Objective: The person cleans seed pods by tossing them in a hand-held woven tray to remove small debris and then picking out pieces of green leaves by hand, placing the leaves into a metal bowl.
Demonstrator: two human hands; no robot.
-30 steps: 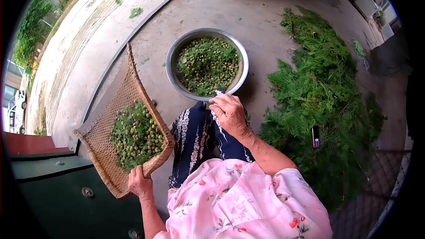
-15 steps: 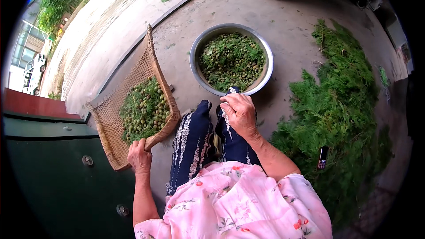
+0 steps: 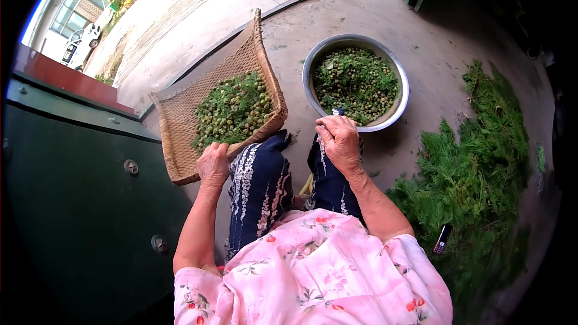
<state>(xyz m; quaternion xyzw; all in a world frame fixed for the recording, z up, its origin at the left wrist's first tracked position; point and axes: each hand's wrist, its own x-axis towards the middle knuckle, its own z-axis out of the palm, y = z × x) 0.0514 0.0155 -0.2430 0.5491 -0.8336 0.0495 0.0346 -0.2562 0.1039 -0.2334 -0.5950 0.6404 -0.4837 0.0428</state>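
A woven wicker basket (image 3: 180,114), scoop-shaped with raised sides, holds a heap of small round green seed cones (image 3: 232,111) mixed with leafy sprigs. My left hand (image 3: 213,162) is closed around its near rim, beside my left knee. To the right stands a round metal basin (image 3: 404,78) filled with similar cones and green bits (image 3: 355,81). At my right knee, just short of the basin's near rim, my right hand (image 3: 340,138) has its fingers curled together. Whatever may be between those fingertips is hidden.
A pile of feathery green branches (image 3: 475,156) covers the floor on the right, with a small dark phone-like device (image 3: 442,239) on it. A dark green metal door (image 3: 78,186) stands close on the left. Beyond the threshold lies a pale yard with a parked white vehicle (image 3: 83,45).
The view has turned, so the basket appears higher and the branches lower. My left hand keeps its hold on the basket rim. My right hand stays closed by the right knee.
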